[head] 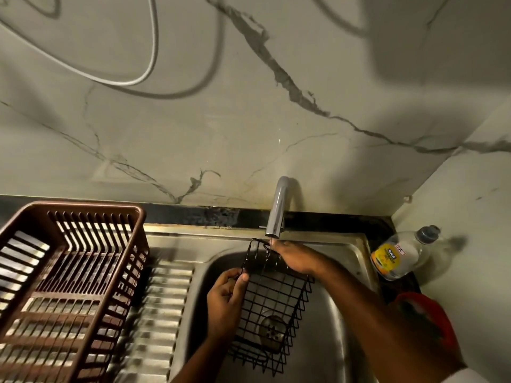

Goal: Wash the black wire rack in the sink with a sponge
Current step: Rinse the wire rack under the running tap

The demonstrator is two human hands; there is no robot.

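The black wire rack (272,305) hangs tilted over the steel sink (331,313), its far end up under the tap (277,208). My left hand (225,297) pinches the rack's left edge between thumb and fingers. My right hand (293,257) grips the rack's top end right below the spout. A thin stream of water falls from the spout onto that end. No sponge is visible in either hand. The drain (272,331) shows through the wire grid.
A brown plastic dish basket (66,275) stands on the ribbed drainboard (163,308) at the left. A nearly empty clear dish-soap bottle (401,254) with a yellow label leans in the right corner. A red item (425,310) lies beside the sink's right rim.
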